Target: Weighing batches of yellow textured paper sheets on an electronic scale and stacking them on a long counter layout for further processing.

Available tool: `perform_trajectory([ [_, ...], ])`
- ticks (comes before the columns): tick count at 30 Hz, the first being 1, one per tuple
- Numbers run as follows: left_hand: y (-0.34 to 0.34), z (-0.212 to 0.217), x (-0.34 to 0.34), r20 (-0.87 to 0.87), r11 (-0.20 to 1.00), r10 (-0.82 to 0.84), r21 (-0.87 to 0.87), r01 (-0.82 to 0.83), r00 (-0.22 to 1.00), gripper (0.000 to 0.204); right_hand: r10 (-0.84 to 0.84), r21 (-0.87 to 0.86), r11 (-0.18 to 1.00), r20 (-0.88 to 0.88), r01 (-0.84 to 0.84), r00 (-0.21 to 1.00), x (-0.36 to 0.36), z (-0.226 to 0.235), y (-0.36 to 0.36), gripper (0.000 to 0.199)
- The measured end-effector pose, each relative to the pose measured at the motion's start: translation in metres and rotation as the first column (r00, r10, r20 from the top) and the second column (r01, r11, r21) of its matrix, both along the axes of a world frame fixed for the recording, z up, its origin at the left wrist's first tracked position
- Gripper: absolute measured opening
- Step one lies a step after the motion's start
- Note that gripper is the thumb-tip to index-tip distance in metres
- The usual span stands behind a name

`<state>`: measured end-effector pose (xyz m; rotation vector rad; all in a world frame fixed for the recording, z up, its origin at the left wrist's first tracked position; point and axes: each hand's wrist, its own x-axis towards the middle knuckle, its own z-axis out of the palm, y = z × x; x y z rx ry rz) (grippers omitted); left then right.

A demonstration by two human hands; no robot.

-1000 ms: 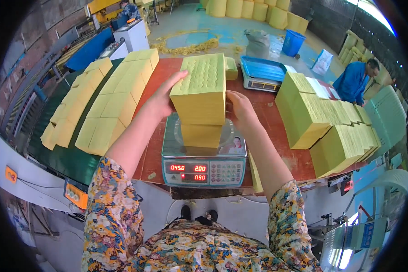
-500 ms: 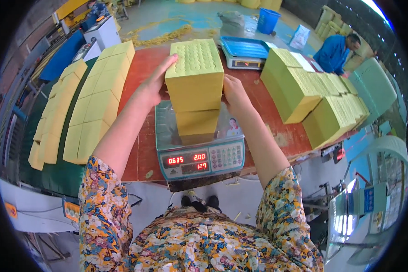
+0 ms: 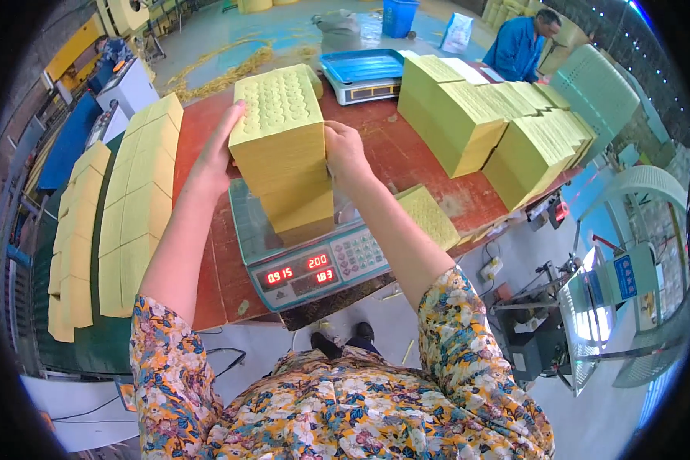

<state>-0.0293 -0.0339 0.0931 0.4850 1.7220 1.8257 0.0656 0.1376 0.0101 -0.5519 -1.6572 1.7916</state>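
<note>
On the blue-edged electronic scale (image 3: 318, 270) stands a lower stack of yellow paper (image 3: 303, 216), with a taller stack of yellow paper (image 3: 280, 153) on top of it. Scalloped embossing covers the tall stack's upper face. My left hand (image 3: 221, 149) presses its left side, thumb near the top edge and the other fingers largely hidden. Against its right side lies my right hand (image 3: 346, 149), fingers bent. Both hands grip the upper stack between them. The scale's red digits are lit.
Long rows of yellow paper stacks (image 3: 142, 199) line the left side. More embossed stacks (image 3: 468, 115) fill the right of the red table (image 3: 368, 123). Beside my right forearm lies another yellow stack (image 3: 428, 216). A second scale with a blue tray (image 3: 360, 67) stands behind; a person in blue (image 3: 514, 50) works far right.
My view has turned, so the scale and stacks appear farther left and tilted. The scale's lit reading has changed. Both hands stay on the upper stack, and the yellow stack beside my right forearm now shows.
</note>
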Motion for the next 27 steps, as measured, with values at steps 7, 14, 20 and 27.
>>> perform_trajectory([
  [7,-0.011,-0.008,-0.022,-0.023,0.987,-0.098,-0.130,0.094,0.995,0.078,-0.017,-0.192,0.981,-0.098,-0.002,0.995,-0.011,-0.003,-0.005,0.034],
  [14,-0.013,-0.023,-0.023,-0.123,0.987,-0.079,0.127,0.095,0.989,0.075,-0.189,0.100,0.976,-0.050,0.193,0.981,-0.007,-0.012,-0.014,0.029],
  [20,-0.019,-0.084,-0.041,-0.157,0.984,0.078,0.168,-0.051,0.985,0.061,-0.129,0.073,0.988,-0.110,0.138,0.985,0.000,-0.020,-0.013,0.032],
  [27,0.006,-0.141,-0.027,0.075,0.906,-0.052,0.424,0.016,0.996,0.052,0.159,-0.108,0.977,-0.207,-0.184,0.965,0.003,-0.027,-0.017,0.052],
])
